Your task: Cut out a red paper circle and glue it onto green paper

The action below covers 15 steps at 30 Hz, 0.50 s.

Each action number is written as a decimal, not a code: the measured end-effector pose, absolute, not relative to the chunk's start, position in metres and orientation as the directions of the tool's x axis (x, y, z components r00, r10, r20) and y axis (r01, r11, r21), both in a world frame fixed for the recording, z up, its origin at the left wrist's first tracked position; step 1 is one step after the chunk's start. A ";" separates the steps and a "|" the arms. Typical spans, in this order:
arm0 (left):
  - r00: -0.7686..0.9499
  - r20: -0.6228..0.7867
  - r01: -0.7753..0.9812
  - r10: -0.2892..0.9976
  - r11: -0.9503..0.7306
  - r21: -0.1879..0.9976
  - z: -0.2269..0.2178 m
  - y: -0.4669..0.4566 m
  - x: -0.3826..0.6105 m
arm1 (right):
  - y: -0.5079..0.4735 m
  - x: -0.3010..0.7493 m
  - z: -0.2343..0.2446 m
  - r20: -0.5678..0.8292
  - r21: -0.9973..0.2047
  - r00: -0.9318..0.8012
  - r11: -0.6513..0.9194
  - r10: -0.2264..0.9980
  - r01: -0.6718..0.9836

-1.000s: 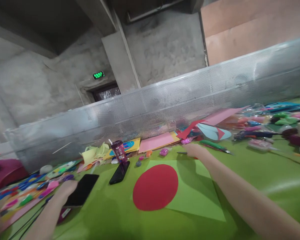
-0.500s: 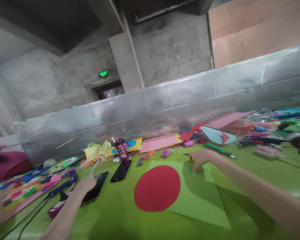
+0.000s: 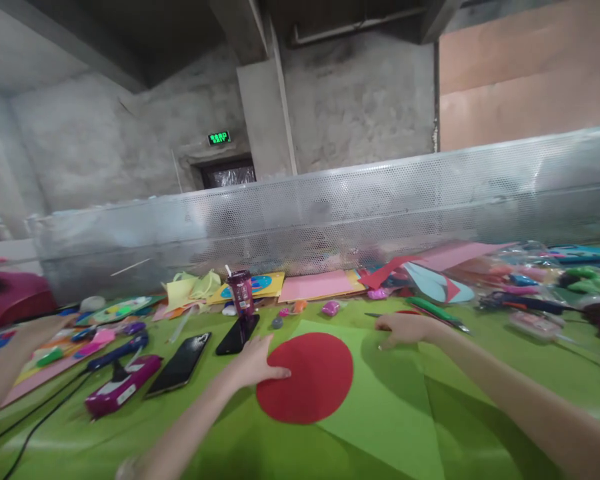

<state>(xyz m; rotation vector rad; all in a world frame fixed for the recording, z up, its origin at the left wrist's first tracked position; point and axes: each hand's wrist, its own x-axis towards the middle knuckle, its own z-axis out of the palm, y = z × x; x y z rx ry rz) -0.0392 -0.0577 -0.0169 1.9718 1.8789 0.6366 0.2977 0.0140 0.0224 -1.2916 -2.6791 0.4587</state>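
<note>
A red paper circle (image 3: 313, 383) lies over the left part of a green paper sheet (image 3: 380, 407). My left hand (image 3: 260, 363) is at the circle's left edge, its thumb lying on the red surface and its other fingers stretched forward, apart from the thumb. Over the far right part of the green sheet, my right hand (image 3: 407, 330) has thumb and forefinger apart, fingertips down at the paper. Just beyond it a dark pointed blade (image 3: 373, 315) and a red piece (image 3: 407, 312) show, partly hidden by the hand.
To the left are two phones (image 3: 183, 363) (image 3: 237, 335), a purple cup with straw (image 3: 241, 293) and a purple device (image 3: 124, 387) with black cables. Another person's arm (image 3: 25, 350) reaches in there. A green-handled cutter (image 3: 435, 313) and craft supplies lie right; a perforated metal panel (image 3: 330, 213) stands behind.
My left hand has moved right, from over the larger phone to the red circle. My right hand stays near the same spot. The other person's arm has reached farther forward. The view has tilted slightly.
</note>
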 end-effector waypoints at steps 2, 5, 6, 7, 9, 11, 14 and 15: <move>0.025 -0.010 0.837 1.000 -0.016 0.546 -0.012 -0.057 -0.048 | 0.009 0.296 0.023 -0.025 -0.355 -0.635 0.587 0.772 0.728; 0.003 -0.078 0.821 0.997 0.041 0.570 -0.004 -0.061 -0.060 | 0.001 0.290 0.023 -0.038 -0.412 -0.655 0.586 0.755 0.698; 0.001 -0.092 0.813 0.996 0.053 0.580 -0.001 -0.065 -0.063 | -0.002 0.288 0.022 -0.036 -0.431 -0.661 0.585 0.749 0.687; 0.004 -0.104 0.805 0.995 0.058 0.590 0.002 -0.070 -0.065 | -0.004 0.286 0.021 -0.028 -0.449 -0.665 0.585 0.746 0.675; 0.015 -0.116 0.777 0.993 0.061 0.626 0.011 -0.084 -0.070 | -0.011 0.281 0.019 -0.001 -0.480 -0.666 0.584 0.746 0.654; -0.004 -0.127 0.692 0.992 0.094 0.715 0.024 -0.101 -0.078 | -0.019 0.276 0.018 0.022 -0.510 -0.667 0.582 0.745 0.633; -0.099 -0.224 0.422 0.969 0.245 0.873 0.047 -0.130 -0.099 | -0.038 0.261 0.019 0.041 -0.569 -0.677 0.574 0.734 0.589; -0.093 -0.224 0.372 0.970 0.242 0.896 0.055 -0.140 -0.109 | -0.047 0.254 0.020 0.061 -0.597 -0.675 0.569 0.735 0.566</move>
